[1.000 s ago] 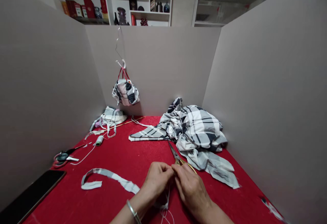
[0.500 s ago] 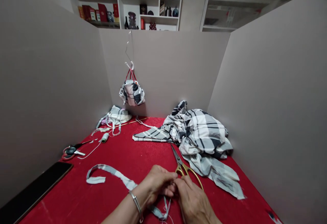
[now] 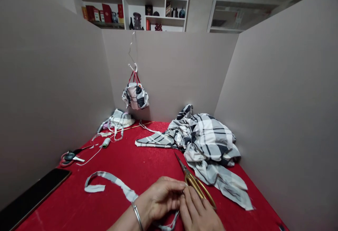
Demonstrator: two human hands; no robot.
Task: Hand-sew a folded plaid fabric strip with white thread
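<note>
My left hand (image 3: 161,197) and my right hand (image 3: 199,211) meet low in the middle, fingertips pinched together on the end of a grey-and-white fabric strip (image 3: 111,180). The strip runs left across the red table (image 3: 132,160) and loops back; another bit of it hangs below my hands. White thread trails under the hands. Gold-handled scissors (image 3: 196,185) lie just beyond my right hand, blades pointing away. A silver bangle sits on my left wrist.
A heap of plaid cloth (image 3: 206,139) lies at the back right. A small plaid bag (image 3: 135,95) hangs on the rear panel. Fabric scraps (image 3: 118,120), a thread spool (image 3: 106,142), small red-handled scissors (image 3: 69,156) and a black phone (image 3: 31,197) sit at left. Grey panels wall three sides.
Both hands slid lower and closer to me, still pinched on the strip. The view tilted up and left, so the gold scissors show more fully.
</note>
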